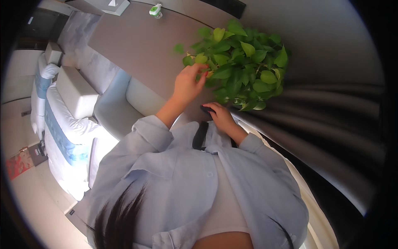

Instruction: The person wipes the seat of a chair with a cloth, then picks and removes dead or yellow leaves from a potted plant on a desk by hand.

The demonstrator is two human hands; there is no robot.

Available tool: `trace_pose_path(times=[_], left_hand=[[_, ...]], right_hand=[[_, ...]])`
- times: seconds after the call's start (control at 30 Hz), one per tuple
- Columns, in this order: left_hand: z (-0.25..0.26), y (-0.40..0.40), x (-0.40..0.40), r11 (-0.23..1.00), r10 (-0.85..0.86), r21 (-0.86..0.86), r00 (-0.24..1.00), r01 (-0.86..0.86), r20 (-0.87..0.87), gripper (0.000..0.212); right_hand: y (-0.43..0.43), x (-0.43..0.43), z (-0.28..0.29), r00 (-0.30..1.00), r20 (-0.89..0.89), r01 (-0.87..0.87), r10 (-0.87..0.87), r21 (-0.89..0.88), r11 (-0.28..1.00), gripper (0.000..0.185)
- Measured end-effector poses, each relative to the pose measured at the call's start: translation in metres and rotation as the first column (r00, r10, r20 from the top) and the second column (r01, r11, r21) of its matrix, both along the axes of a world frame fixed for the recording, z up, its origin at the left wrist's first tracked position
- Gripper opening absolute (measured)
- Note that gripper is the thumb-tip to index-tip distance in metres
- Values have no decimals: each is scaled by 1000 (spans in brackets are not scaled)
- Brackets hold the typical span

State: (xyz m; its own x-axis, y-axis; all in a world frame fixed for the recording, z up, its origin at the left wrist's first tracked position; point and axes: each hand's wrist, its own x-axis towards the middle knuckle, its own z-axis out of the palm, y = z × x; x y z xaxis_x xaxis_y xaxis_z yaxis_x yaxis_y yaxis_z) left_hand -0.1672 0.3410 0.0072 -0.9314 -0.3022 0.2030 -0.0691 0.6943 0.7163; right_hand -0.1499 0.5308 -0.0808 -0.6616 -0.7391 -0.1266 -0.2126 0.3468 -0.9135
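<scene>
A bushy potted plant with green, heart-shaped leaves (239,65) stands on the brown tabletop (140,40); its pot is hidden by foliage. At its left edge is my left hand (190,81), thumb and forefinger among the outer leaves beside a yellowish one (209,74). Whether a leaf or stem is pinched there cannot be told. Closer to my body, below the plant, my right hand (221,117) holds a small, dark, rounded object (207,109) near the table's edge. What kind of object it is does not show.
A white and green plug-in device (156,11) and a tissue box (116,7) are at the table's far side. A pale armchair (116,102) stands to the left, with beds (67,137) beyond it. Dark curtains (323,115) hang at the right.
</scene>
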Motion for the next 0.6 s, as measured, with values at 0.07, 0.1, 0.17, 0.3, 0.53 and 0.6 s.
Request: trace_pose_path(times=[0.07, 0.1, 0.17, 0.3, 0.53, 0.6], left_hand=[[-5, 1, 1, 996, -14, -86, 1000, 13, -7, 21], [-9, -1, 1, 983, -29, -183, 999, 25, -18, 24], [-20, -6, -4, 975, -60, -218, 996, 44, -70, 23], [-22, -10, -9, 942, -107, -327, 991, 76, -78, 20], [-38, -11, -19, 951, -151, -281, 986, 128, -64, 15], [-37, -15, -19, 951, -169, -264, 986, 159, -15, 14]], right_hand=[[-12, 1, -7, 1000, 16, 1, -1, -14, 1000, 29], [-17, 1, -9, 1000, 11, 16, -16, 19, 1000, 29], [-25, -1, -11, 1000, 2, 29, -29, 65, 997, 29], [-32, -2, -19, 997, -34, 78, -73, 167, 983, 31], [-41, -2, 5, 963, -268, 98, -13, 308, 946, 27], [-46, -3, 46, 989, -144, 37, 17, 365, 930, 24]])
